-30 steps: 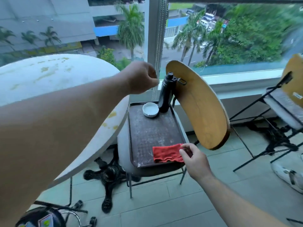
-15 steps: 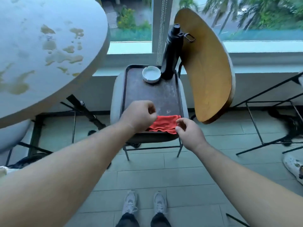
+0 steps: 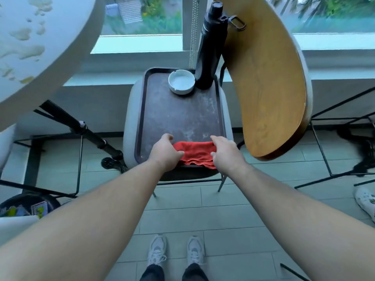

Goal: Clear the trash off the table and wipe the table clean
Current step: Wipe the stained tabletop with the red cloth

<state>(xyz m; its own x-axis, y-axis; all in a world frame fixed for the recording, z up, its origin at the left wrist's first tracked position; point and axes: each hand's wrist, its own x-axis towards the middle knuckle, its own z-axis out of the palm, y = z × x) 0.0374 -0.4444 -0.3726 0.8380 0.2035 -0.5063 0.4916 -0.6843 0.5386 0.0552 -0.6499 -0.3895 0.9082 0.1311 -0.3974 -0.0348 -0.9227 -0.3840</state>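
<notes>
I see both forearms stretched forward, palms down. Left hand and right hand each pinch an end of the crumpled red cloth on the near edge of the dark rectangular tray; beyond, white round ashtray, tall black bottle; stained round white table far left

Cool daylight, soft and bluish, wide-angle view

Light comes in through the window ahead of me; shadows under the chair are faint. Straight lines bow near the edges, my forearms loom large, and the upper right corner smears.
</notes>
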